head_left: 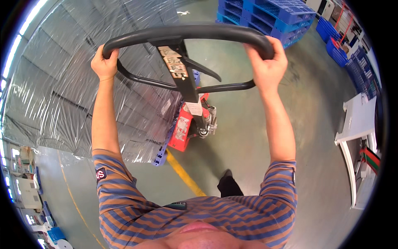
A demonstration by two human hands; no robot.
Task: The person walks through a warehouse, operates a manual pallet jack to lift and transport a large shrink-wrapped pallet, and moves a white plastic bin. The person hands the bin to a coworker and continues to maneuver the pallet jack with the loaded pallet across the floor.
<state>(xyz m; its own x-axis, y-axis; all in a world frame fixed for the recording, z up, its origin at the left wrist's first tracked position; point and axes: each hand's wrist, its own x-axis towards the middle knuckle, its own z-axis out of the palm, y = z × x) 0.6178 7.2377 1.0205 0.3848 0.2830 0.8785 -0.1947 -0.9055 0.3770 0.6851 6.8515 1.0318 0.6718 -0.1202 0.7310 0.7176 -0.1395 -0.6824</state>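
Both my hands grip the black loop handle (195,31) of a pallet jack, with my arms stretched out ahead. My left hand (104,64) is wrapped round the handle's left bend, and my right hand (268,66) round its right bend. A black lever (205,69) sits inside the loop beside the upright shaft. Below it, the red pallet jack body (180,128) stands at the edge of a blue pallet (161,152). On that pallet rests a tall load of grey boxes (83,83) wrapped in clear plastic film.
Stacked blue pallets (269,18) stand at the far right of the load. Blue baskets (336,52) and a white table (357,118) line the right side. A yellow floor line (184,173) runs near my foot (228,182). Cabinets (30,194) stand at the left.
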